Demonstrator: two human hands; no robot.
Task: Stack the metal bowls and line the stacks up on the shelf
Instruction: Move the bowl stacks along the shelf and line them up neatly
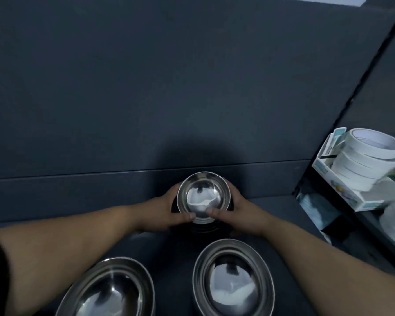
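Both forearms are stretched forward from the lower corners of the view and brought together at the centre, bare to above the elbow on the right, with a dark sleeve edge seen at the far left. The left hand (162,210) and the right hand (244,213) are set on opposite sides of a small metal bowl (203,197), wrists low and palms turned inward toward each other. The fingers of each hand are curled round the bowl's outer wall, and only their tips are seen past the far rim. The left thumb (189,216) and the right thumb (211,210) are laid over the near rim, almost touching — so the bowl is grasped from both sides at once.

The bowl is held upright, mouth up, squarely between the two palms, at the back of the dark shelf (271,206) and near the back wall (169,87). A dark shape is seen under it; whether the bowl rests on something or is lifted cannot be told.

Nearer the person, two larger bowls are set side by side — the left foreground bowl (109,290) and the right foreground bowl (233,281), each with concentric rims showing. At the right, tape rolls (369,160) are piled in a white box (342,192).
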